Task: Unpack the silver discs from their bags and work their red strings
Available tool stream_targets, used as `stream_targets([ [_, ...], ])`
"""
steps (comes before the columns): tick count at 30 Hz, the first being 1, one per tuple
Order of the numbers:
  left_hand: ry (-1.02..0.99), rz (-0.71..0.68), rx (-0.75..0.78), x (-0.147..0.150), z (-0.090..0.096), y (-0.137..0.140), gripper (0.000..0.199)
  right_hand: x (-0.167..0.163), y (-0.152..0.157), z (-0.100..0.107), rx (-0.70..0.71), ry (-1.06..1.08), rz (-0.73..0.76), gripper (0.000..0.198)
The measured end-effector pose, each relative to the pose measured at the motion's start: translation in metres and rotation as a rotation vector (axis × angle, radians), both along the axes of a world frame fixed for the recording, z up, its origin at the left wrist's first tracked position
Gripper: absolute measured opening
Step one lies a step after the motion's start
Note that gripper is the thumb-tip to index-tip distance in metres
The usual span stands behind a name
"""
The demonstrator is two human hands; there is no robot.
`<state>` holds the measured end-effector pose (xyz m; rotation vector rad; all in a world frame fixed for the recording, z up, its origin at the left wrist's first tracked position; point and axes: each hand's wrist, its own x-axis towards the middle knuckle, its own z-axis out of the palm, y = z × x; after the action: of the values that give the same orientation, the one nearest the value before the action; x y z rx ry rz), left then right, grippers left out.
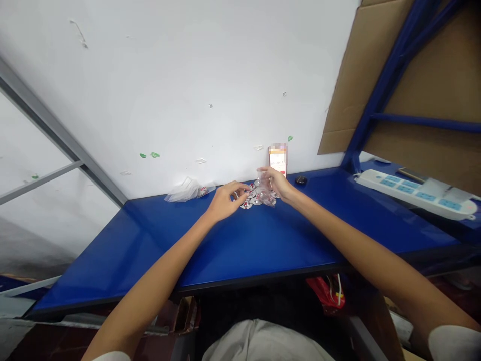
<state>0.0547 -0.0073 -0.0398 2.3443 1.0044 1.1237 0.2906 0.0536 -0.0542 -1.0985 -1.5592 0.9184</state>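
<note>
A pile of small round white-and-red discs (246, 204), like badges, lies on the blue table near the wall. My left hand (224, 201) is at the pile's left side, its thumb and fingers curled together at the discs. Whatever those fingertips pinch is too small to make out. Over the right part of the pile, my right hand (277, 183) grips a clear plastic bag (266, 194), which hangs down in front of the discs. The bag hides some of them.
Further left, more clear plastic bags (184, 190) lie against the wall. A phone (277, 159) showing a timer leans upright behind my right hand. A small black object (300, 180) sits right of it. A white power strip (417, 193) lies at the right. The blue table (240, 245) has a dark front edge.
</note>
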Motion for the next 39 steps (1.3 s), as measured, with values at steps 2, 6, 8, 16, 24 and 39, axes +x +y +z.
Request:
stream_targets([
  [2,-0.036,0.037,0.012,0.012,0.0,-0.01,0.025,-0.007,-0.005,0.001,-0.065,0.136,0.028,0.053],
  [6,-0.147,0.203,-0.071,0.018,-0.003,-0.01,0.04,-0.015,-0.017,0.007,-0.114,0.291,0.048,0.058],
  [8,-0.218,0.219,-0.16,0.013,-0.006,0.0,0.042,-0.015,-0.021,0.009,-0.09,0.307,0.049,0.057],
  [16,-0.386,-0.043,-0.556,-0.007,-0.01,0.021,0.041,-0.015,-0.025,0.01,0.048,0.286,0.095,0.05],
  [24,-0.713,-0.319,-0.798,-0.012,-0.001,0.018,0.048,-0.017,-0.023,0.006,0.049,0.334,0.051,0.042],
  [39,-0.723,-0.438,-0.821,-0.012,-0.006,0.018,0.062,-0.026,-0.029,0.002,0.038,0.356,0.077,0.035],
])
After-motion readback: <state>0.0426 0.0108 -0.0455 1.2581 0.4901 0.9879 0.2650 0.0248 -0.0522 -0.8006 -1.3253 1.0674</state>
